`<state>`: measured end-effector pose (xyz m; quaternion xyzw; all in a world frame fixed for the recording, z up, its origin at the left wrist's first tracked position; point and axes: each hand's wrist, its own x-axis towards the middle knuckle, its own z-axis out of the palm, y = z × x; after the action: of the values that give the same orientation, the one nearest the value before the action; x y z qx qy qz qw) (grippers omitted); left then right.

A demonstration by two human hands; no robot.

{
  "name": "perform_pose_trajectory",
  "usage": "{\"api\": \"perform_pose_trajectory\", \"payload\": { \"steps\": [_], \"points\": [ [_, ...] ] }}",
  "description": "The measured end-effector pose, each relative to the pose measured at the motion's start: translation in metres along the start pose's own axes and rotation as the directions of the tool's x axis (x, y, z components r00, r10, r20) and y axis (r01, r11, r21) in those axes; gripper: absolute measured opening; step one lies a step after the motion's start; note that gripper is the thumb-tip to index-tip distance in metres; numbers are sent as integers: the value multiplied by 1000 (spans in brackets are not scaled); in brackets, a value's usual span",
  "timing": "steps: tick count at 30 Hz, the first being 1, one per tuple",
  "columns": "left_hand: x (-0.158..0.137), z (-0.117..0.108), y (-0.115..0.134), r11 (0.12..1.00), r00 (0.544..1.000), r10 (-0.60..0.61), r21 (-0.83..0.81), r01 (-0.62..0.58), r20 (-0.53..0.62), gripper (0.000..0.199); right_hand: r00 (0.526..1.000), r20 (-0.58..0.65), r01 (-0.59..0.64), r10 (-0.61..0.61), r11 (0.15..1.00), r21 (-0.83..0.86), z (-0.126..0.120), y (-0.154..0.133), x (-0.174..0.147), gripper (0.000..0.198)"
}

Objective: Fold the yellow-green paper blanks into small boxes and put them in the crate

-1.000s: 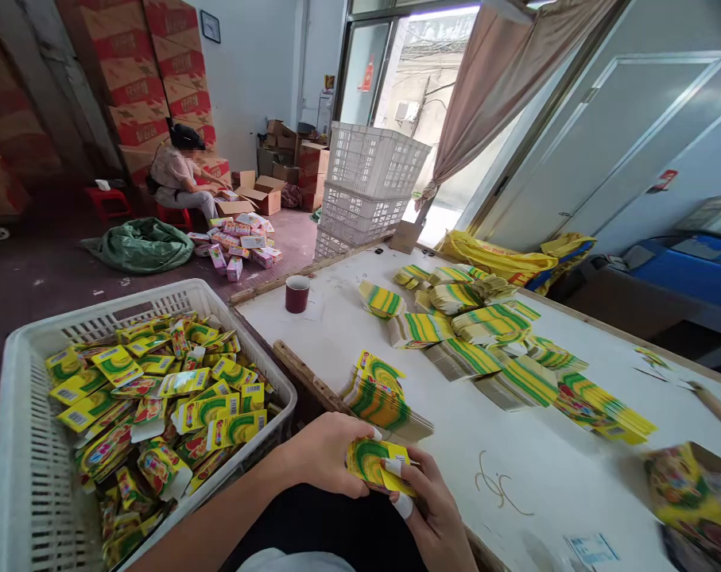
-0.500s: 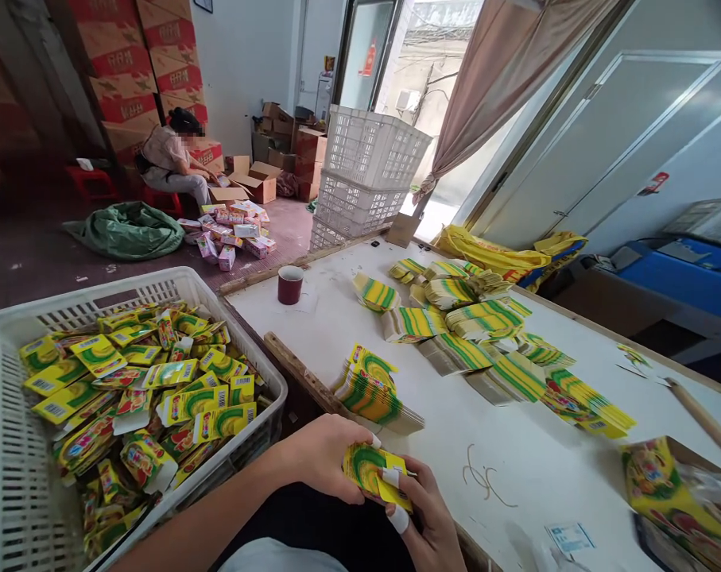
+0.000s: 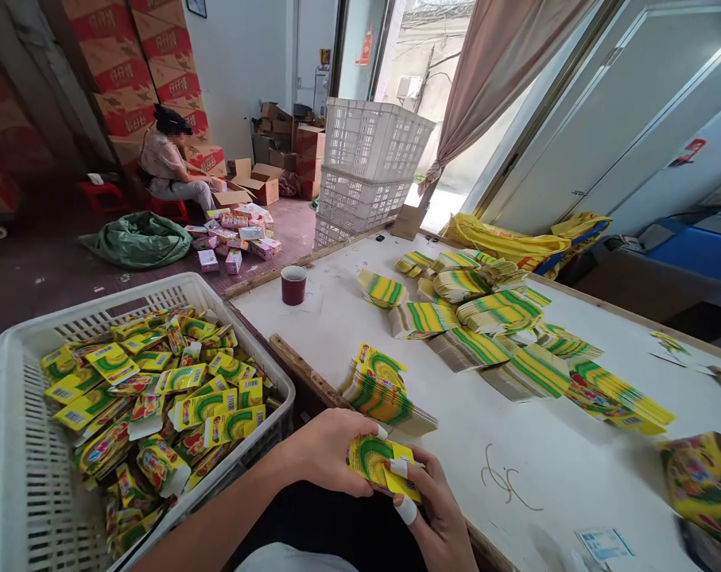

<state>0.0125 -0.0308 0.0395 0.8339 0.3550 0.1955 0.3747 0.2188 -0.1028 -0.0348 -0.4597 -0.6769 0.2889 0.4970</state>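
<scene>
Between my two hands, just off the near table edge, is a small yellow-and-green printed carton (image 3: 369, 461). My left hand (image 3: 327, 451) grips its left end, thumb on top. My right hand (image 3: 435, 504) has its fingers closed on the carton's right end, at a flap; white tape wraps some of its fingertips. Beyond them, a fanned stack of flat cartons (image 3: 384, 389) lies on the white table (image 3: 312, 342). At my left, a white plastic crate (image 3: 20, 445) holds many yellow cartons.
More carton stacks (image 3: 497, 310) spread across the table, with a dark red mug (image 3: 293, 286) and rubber bands (image 3: 506, 477). An open printed box (image 3: 703, 485) stands at right. Tall white crates (image 3: 375, 143) rise beyond. A person (image 3: 172, 159) sits by pink boxes (image 3: 238, 230).
The camera view has shifted slightly left, so most things appear further right. Both hands keep hold of the carton, with the right fingers still at its right end.
</scene>
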Motion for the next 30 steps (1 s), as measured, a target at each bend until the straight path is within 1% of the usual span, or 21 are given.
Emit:
{"api": "perform_pose_trajectory", "payload": {
  "steps": [2,6,11,14,16,20,23,26,30],
  "points": [
    [0,1,1,1000,1000,10,-1,-10,-18,39,1000,-16,5,-5,1000,-10,0,-1,0,21],
    [0,3,6,999,999,28,20,-28,-15,32,999,-32,-22,21,999,-28,-1,-4,-4,19],
    [0,6,10,998,999,45,34,-45,7,38,999,-15,39,-38,999,13,-7,-4,-10,25],
    [0,9,10,998,999,49,28,-49,17,43,1000,-20,22,-22,1000,20,-9,-3,-13,24],
    [0,11,10,998,999,49,38,-49,19,48,999,-45,-1,1,1000,1,-10,-4,-11,22],
    [-1,12,7,993,1000,-5,119,2,19,59,997,-77,-27,21,996,-88,-5,-10,3,19],
    [-1,9,2,978,998,-57,201,57,-7,68,998,-55,10,-20,983,-185,0,-13,20,19],
    [-3,1,-1,967,996,-63,244,76,-58,68,996,-16,77,-83,972,-224,6,-14,34,16],
    [-8,-13,-1,976,991,-49,204,75,-128,59,990,64,133,-123,970,-205,10,-15,44,15]
  ]
}}
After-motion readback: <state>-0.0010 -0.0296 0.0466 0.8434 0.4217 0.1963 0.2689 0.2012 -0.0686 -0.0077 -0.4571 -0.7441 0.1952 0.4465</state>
